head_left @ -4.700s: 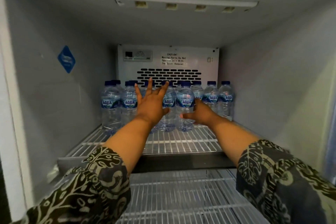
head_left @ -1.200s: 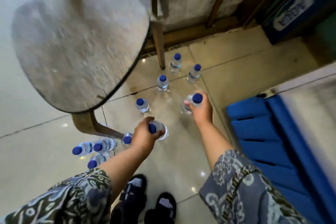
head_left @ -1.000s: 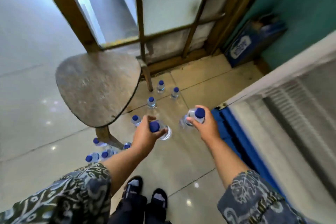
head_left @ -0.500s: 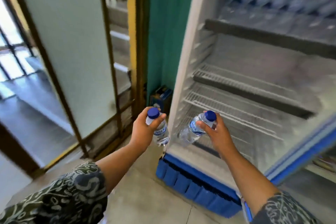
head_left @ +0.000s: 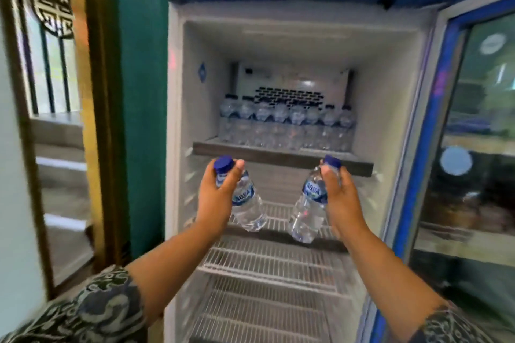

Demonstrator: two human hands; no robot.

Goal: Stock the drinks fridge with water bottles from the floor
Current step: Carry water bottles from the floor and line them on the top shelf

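At the centre of the frame, the left hand (head_left: 216, 200) is wrapped round the neck of a tilted water bottle (head_left: 247, 205). The right hand (head_left: 342, 200) grips a second bottle (head_left: 308, 210) the same way. Both bottles hang in front of the open fridge (head_left: 192, 78), just below its top shelf (head_left: 278, 154), where a row of bottles (head_left: 287, 125) stands at the back. Pushed in carelessly, either bottle could topple that row or land tilted and fall over.

So the left hand (head_left: 216, 199) and right hand (head_left: 342, 199) have lifted two bottles off the floor and swung round to the fridge (head_left: 376, 108), and now the left bottle (head_left: 248, 205) and right bottle (head_left: 306, 214) hang tilted just below the front edge of the top shelf (head_left: 278, 156).
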